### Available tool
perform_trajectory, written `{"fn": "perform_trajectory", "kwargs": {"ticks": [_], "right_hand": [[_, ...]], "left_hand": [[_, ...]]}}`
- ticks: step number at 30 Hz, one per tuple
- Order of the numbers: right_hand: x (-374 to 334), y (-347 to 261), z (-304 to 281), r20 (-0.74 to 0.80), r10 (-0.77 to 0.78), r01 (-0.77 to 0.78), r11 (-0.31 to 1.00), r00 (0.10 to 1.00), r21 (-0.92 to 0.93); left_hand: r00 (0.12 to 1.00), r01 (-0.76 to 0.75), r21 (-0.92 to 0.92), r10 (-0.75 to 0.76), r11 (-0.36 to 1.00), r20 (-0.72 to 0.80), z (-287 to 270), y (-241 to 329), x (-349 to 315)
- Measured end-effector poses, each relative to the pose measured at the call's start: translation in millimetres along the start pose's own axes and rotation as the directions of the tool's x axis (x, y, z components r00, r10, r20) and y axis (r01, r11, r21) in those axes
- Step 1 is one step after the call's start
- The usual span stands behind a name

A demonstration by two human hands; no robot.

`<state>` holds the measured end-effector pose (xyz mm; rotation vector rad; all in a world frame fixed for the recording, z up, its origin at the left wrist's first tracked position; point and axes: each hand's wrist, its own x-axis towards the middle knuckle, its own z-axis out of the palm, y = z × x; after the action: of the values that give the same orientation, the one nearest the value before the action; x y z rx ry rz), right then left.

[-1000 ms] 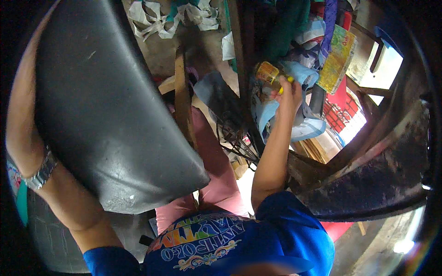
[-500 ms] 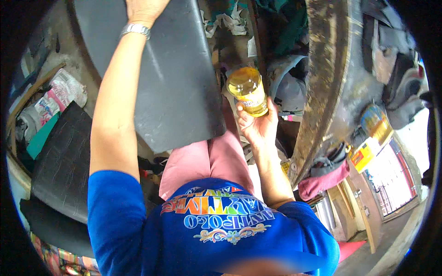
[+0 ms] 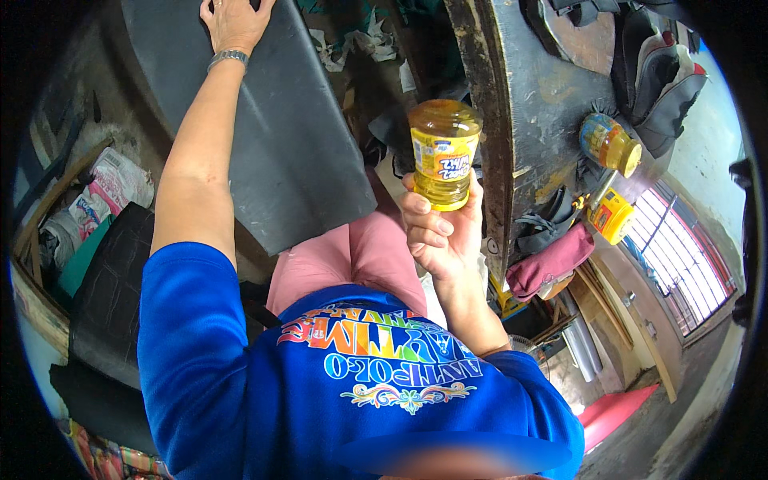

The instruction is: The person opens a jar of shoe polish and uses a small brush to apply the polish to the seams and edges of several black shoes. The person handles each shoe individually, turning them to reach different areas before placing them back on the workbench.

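My left hand (image 3: 237, 22) lies on a large black padded sheet (image 3: 280, 144), fingers spread near the top of the view, their tips partly cut off. A watch with a metal band (image 3: 229, 58) circles that wrist. In my right hand (image 3: 444, 240) is a glass jar (image 3: 445, 156) with a yellow label and amber contents. The jar's yellow lid sits down in my fingers, and its label appears upside down. It is held up to the right of the black sheet, apart from it, near a worn dark table (image 3: 552, 120).
On the table are another jar (image 3: 612, 144) with amber contents, a yellow container (image 3: 611, 216), dark shoe-like pieces (image 3: 656, 96) and a maroon cloth (image 3: 550, 260). Black material (image 3: 112, 288) and a bin of bags (image 3: 96, 184) stand at left. Paper scraps (image 3: 372, 40) lie beyond the sheet.
My right hand has raised the jar closer and turned it, so the label faces me more. The view has shifted toward the right; my left hand remains on the black sheet.
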<state>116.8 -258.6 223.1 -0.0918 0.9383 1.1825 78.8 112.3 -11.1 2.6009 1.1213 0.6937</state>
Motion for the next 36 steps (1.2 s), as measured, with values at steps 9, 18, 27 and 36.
{"fn": "perform_trajectory", "kwargs": {"ticks": [9,18,27,36], "right_hand": [[-40,-27,43,0.021,-0.195,0.192,0.933,0.981,-0.303],[-80,-75,73,0.025,-0.434,0.354,0.697,0.900,-0.624],[-76,-85,85,0.132,-0.736,0.438,0.241,0.665,-0.866],[-72,-83,157,0.656,-0.518,-0.256,-0.851,0.548,-0.458]], "left_hand": [[0.999,-0.052,0.045,0.052,0.998,-0.013,11,-11,5],[0.999,0.006,0.171,-0.012,0.985,0.031,15,-8,5],[0.994,0.034,0.212,-0.054,0.977,0.091,4,5,9],[0.981,0.077,0.184,-0.107,0.980,0.161,-3,11,13]]}}
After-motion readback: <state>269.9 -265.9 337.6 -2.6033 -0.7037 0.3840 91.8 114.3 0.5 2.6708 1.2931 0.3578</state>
